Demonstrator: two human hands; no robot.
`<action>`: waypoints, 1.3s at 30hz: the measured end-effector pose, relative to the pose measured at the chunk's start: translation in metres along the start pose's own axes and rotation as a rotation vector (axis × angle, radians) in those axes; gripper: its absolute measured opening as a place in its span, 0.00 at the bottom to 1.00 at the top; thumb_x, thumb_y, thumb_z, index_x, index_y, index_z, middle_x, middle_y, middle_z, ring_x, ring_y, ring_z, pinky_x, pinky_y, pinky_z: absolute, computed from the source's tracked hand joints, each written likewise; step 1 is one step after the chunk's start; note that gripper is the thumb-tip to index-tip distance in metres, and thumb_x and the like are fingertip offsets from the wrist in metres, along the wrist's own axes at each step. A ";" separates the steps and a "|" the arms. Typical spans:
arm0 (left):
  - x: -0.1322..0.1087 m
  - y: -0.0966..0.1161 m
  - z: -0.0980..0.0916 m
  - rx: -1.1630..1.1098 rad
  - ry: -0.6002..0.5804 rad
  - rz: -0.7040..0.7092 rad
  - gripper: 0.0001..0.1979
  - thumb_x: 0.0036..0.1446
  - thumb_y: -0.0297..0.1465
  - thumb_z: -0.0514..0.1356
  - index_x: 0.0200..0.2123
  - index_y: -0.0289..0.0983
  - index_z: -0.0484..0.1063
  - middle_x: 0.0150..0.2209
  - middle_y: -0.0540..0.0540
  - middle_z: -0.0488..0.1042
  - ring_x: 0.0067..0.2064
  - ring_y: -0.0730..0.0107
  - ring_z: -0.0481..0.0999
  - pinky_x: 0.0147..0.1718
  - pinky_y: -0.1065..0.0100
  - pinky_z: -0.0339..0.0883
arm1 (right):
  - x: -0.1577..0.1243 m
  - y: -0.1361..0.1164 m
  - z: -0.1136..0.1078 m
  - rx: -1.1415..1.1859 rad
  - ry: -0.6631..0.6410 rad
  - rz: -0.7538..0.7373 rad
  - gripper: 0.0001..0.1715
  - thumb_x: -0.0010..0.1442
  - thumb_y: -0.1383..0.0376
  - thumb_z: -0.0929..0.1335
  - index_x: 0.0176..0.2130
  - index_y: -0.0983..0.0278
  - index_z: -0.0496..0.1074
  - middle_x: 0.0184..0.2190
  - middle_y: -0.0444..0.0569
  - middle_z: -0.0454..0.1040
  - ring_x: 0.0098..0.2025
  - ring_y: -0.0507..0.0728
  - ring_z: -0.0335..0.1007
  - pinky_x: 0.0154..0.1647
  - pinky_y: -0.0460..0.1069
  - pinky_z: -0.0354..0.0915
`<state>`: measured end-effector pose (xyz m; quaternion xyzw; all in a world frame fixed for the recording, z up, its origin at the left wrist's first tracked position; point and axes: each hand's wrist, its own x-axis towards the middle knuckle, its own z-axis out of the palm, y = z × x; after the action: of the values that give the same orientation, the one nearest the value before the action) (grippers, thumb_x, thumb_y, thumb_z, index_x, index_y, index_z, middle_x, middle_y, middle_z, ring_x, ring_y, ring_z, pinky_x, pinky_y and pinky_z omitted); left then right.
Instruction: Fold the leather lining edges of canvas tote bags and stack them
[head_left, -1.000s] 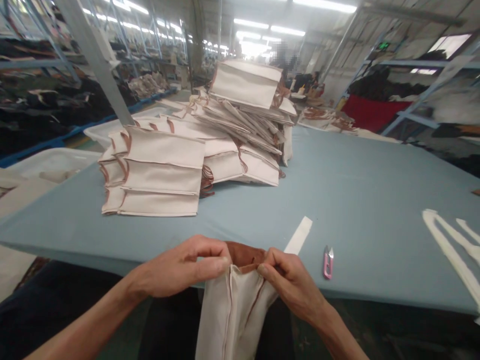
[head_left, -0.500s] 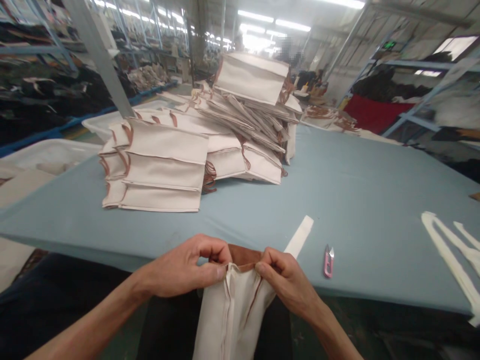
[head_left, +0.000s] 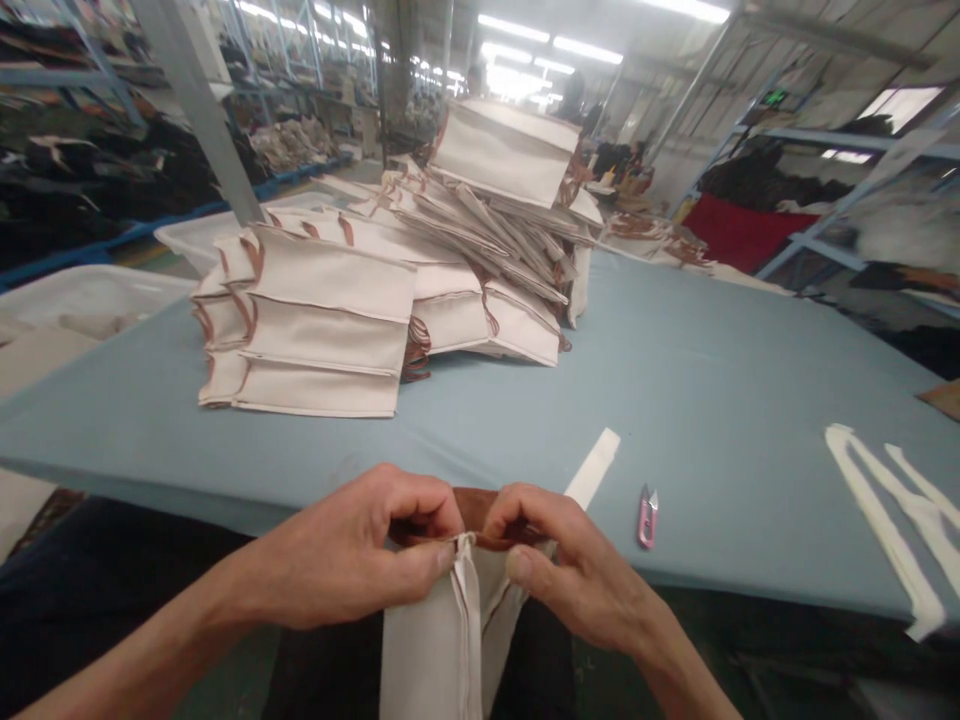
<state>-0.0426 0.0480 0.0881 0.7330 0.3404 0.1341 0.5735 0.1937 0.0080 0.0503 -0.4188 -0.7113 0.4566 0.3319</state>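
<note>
A cream fabric bag [head_left: 424,655] with a brown-edged mouth hangs upright over my lap, just off the table's front edge. My left hand [head_left: 382,545] pinches its rim beside the side seam, thumb outside and fingers curled in over the edge. On the other side of the seam, my right hand [head_left: 559,560] has its fingers hooked inside the brown edge, with the thumb against the outer face. Brown material [head_left: 474,505] shows at the far side of the mouth. Pink-handled thread snips [head_left: 648,517] lie on the table to the right of my right hand.
Stacks of similar cream bags [head_left: 322,335] stand on the blue-green table [head_left: 697,400]. A white strip [head_left: 592,470] lies behind my right hand, with more cream strips [head_left: 885,520] at far right. White plastic tubs [head_left: 135,283] are at left, and shelving [head_left: 810,240] is behind.
My right hand has shifted left along the rim toward the seam, its fingers now hooked over the edge. The bag's side seam has turned to face me more. My left hand keeps its pinch.
</note>
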 end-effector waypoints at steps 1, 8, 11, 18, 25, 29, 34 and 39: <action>0.000 0.001 0.001 -0.008 -0.005 0.001 0.08 0.59 0.31 0.59 0.27 0.36 0.70 0.23 0.56 0.62 0.26 0.75 0.58 0.24 0.73 0.51 | 0.002 -0.007 0.003 0.027 -0.004 -0.014 0.34 0.66 0.35 0.67 0.35 0.63 0.72 0.30 0.43 0.71 0.32 0.54 0.63 0.34 0.47 0.59; -0.007 0.000 0.006 -0.009 0.011 0.014 0.10 0.62 0.31 0.60 0.27 0.37 0.69 0.23 0.57 0.61 0.25 0.76 0.58 0.22 0.74 0.50 | 0.010 -0.028 0.019 -0.014 0.023 0.085 0.14 0.60 0.59 0.72 0.29 0.61 0.65 0.24 0.38 0.66 0.26 0.50 0.59 0.29 0.46 0.55; -0.010 -0.003 0.009 -0.001 0.038 -0.012 0.11 0.64 0.32 0.60 0.28 0.37 0.70 0.23 0.56 0.62 0.26 0.75 0.59 0.23 0.73 0.52 | 0.010 -0.033 0.018 -0.092 0.023 0.072 0.07 0.59 0.65 0.67 0.29 0.60 0.65 0.23 0.39 0.66 0.26 0.51 0.60 0.29 0.46 0.55; -0.011 -0.007 0.012 -0.098 0.067 -0.062 0.13 0.62 0.37 0.60 0.27 0.37 0.69 0.24 0.56 0.63 0.27 0.74 0.59 0.24 0.73 0.53 | 0.010 -0.039 0.019 -0.212 -0.021 0.024 0.08 0.60 0.67 0.64 0.28 0.60 0.63 0.24 0.40 0.66 0.26 0.51 0.60 0.32 0.47 0.55; -0.009 -0.029 0.003 -0.300 -0.012 -0.038 0.18 0.59 0.46 0.63 0.31 0.36 0.70 0.25 0.55 0.64 0.27 0.74 0.58 0.24 0.72 0.51 | 0.016 -0.033 0.026 -0.178 -0.061 0.048 0.09 0.63 0.68 0.64 0.29 0.61 0.64 0.27 0.42 0.69 0.30 0.52 0.64 0.33 0.48 0.55; -0.012 -0.026 -0.003 -0.198 0.009 -0.058 0.14 0.60 0.42 0.62 0.30 0.37 0.67 0.25 0.56 0.62 0.27 0.74 0.58 0.24 0.73 0.52 | 0.020 -0.035 0.028 -0.204 -0.060 0.019 0.10 0.63 0.69 0.64 0.29 0.61 0.64 0.25 0.40 0.67 0.28 0.51 0.62 0.33 0.47 0.53; -0.015 -0.009 -0.012 0.090 0.038 -0.069 0.08 0.58 0.33 0.60 0.27 0.38 0.68 0.23 0.57 0.64 0.26 0.75 0.61 0.23 0.73 0.53 | 0.021 -0.038 0.030 -0.252 -0.051 -0.028 0.09 0.63 0.70 0.65 0.30 0.61 0.65 0.25 0.39 0.67 0.28 0.51 0.62 0.34 0.47 0.53; -0.019 0.008 -0.021 0.475 0.030 -0.029 0.07 0.57 0.27 0.58 0.26 0.39 0.67 0.20 0.58 0.65 0.23 0.75 0.62 0.22 0.70 0.49 | 0.024 -0.037 0.035 -0.326 -0.052 -0.042 0.09 0.63 0.68 0.64 0.30 0.61 0.63 0.27 0.42 0.70 0.30 0.52 0.65 0.34 0.49 0.53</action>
<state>-0.0661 0.0501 0.1055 0.8403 0.3814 0.0526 0.3816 0.1430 0.0076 0.0743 -0.4402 -0.7929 0.3388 0.2506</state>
